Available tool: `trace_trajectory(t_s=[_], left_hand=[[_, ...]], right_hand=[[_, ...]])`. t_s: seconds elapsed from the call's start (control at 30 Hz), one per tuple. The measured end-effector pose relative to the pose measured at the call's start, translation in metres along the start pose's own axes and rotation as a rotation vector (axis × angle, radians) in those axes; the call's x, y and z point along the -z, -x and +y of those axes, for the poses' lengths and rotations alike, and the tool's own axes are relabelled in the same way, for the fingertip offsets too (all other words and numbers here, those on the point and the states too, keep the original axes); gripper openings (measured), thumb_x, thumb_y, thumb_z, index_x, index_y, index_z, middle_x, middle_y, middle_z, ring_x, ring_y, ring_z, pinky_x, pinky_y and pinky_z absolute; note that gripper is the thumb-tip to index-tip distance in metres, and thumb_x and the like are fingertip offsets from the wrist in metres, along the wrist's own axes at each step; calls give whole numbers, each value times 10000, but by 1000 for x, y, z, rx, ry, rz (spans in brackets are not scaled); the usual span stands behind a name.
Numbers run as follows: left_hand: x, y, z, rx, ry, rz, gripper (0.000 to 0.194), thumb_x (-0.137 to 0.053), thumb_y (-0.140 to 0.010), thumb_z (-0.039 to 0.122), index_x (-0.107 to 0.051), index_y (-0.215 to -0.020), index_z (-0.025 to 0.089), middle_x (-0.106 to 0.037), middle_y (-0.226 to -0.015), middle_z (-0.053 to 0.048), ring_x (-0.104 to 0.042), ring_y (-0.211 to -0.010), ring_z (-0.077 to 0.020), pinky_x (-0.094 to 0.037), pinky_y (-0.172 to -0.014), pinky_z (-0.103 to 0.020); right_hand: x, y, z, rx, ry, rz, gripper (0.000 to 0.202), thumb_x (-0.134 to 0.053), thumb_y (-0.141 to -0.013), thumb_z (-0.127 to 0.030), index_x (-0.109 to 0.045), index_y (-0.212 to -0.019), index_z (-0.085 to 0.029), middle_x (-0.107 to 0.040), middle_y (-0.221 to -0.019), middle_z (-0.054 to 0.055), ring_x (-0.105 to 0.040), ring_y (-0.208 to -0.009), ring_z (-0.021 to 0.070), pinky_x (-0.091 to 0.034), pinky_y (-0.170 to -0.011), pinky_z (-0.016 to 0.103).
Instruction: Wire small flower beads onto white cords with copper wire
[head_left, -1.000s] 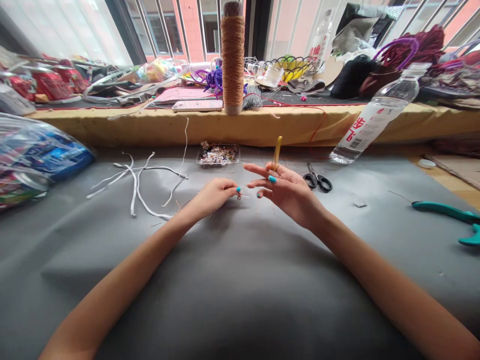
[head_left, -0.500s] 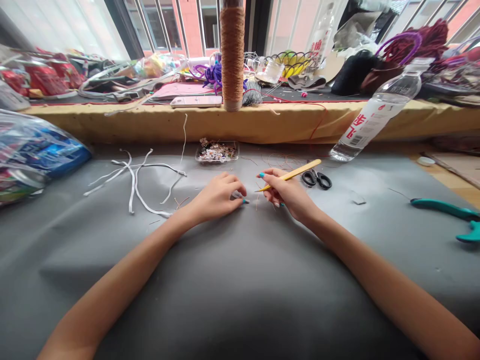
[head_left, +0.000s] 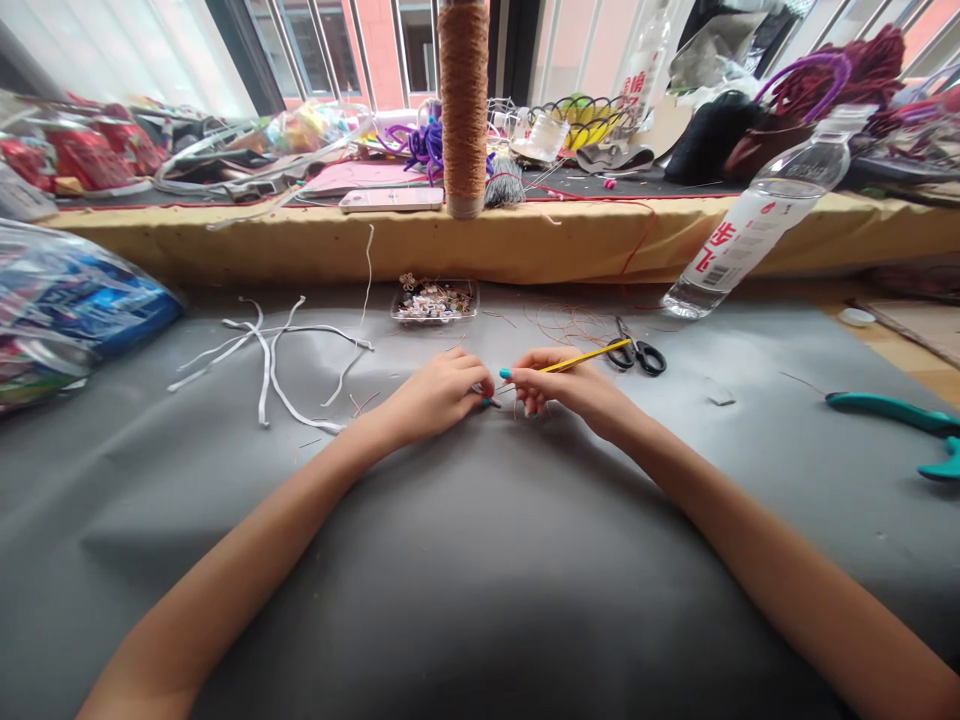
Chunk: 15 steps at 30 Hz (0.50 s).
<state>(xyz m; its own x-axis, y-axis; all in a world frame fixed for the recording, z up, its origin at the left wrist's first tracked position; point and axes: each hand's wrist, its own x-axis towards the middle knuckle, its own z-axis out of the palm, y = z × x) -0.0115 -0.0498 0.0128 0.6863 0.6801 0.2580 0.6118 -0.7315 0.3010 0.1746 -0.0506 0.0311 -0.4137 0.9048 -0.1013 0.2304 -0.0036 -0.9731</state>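
My left hand [head_left: 450,390] rests on the grey mat, its thumb and forefinger pinched around something small and dark that I cannot make out. Opposite it, my right hand [head_left: 566,390] is closed on yellow tweezers [head_left: 589,355], whose thin tips point left toward the left fingertips. Fine copper-coloured wire or thread shows beneath the right fingers. Black-handled scissors [head_left: 636,352] lie just beyond the right hand. Behind the left hand sits a clear tray [head_left: 435,302] of small beads and charms.
White cords [head_left: 270,365] lie loosely on the left, near a plastic-wrapped blue pack [head_left: 90,310]. A water bottle [head_left: 757,220] leans at the back right. Teal-handled pliers [head_left: 889,412] lie at the right edge. A cluttered ledge [head_left: 300,245] with a string-wrapped post [head_left: 463,110] runs along the back.
My right hand has shifted slightly left and turned the tweezers, bringing their tips nearer the left fingertips. The left hand has barely moved and keeps its pinch.
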Motion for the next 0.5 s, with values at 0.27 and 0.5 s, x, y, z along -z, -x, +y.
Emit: trace_trajectory(t_s=[0.27,0.5], left_hand=[[0,1,1,-10,-49,-1,146,-429,-799,114,-570,-823,147,-596,-848,-52,-471,-849,-178,-395,-780,-295],[1,1,2,-6,-56,-8,145,-427,-787,103,-559,-821,150,-580,-843,-53,-473,-844,-177,-395,-773,-295]], right_hand=[[-6,2,4,39,70,23,110,-527,-683,-133,-457,-760,-168,-545,-558,-36,-519,-446,80,-390,-406,182],[-7,0,8,46,80,3,96,-469,-663,-99,-453,-724,-172,-529,-546,-43,-515,-440,74,-396,-413,180]])
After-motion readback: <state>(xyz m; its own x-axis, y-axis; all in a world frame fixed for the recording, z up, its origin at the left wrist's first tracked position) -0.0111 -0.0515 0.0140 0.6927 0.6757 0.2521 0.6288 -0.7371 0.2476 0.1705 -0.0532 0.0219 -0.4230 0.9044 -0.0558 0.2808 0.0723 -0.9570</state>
